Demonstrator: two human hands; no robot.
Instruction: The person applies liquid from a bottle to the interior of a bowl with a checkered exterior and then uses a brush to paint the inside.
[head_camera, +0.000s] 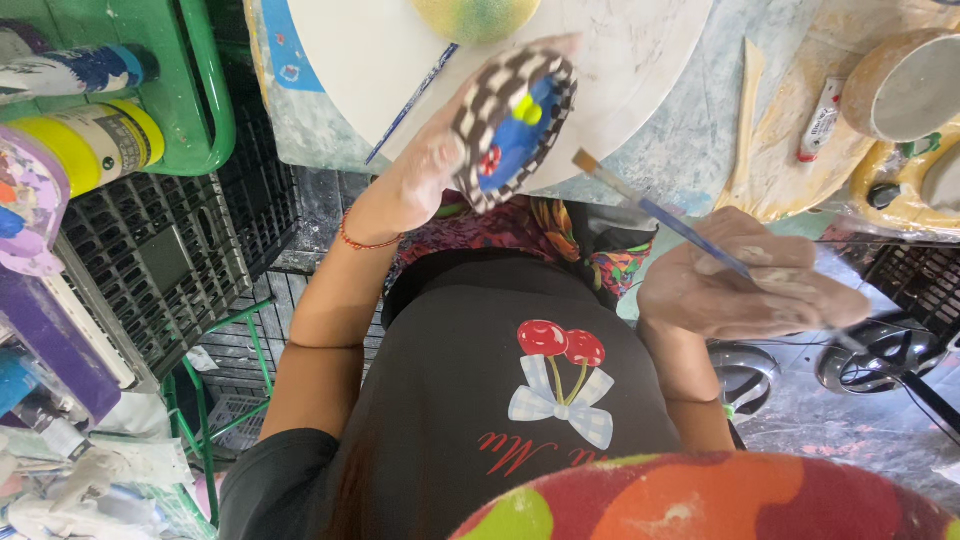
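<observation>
My left hand (432, 165) holds a small painted dish (515, 125) tilted up above my lap; its rim is a black-and-white check, its inside is blue with a yellow spot and a red flower. My right hand (745, 285) grips a thin paintbrush (650, 207) with a blue handle. The bristle tip points up-left and hovers just right of the dish rim, a short gap apart. A red string bracelet (362, 240) circles my left wrist.
A round white work board (620, 60) lies ahead with a second thin brush (410, 100) and a yellow-green ball (475, 15) on it. Paint bottles (95, 145) and black crates (160, 260) crowd the left. A wooden tool (748, 110) and a round mould (905, 85) sit right.
</observation>
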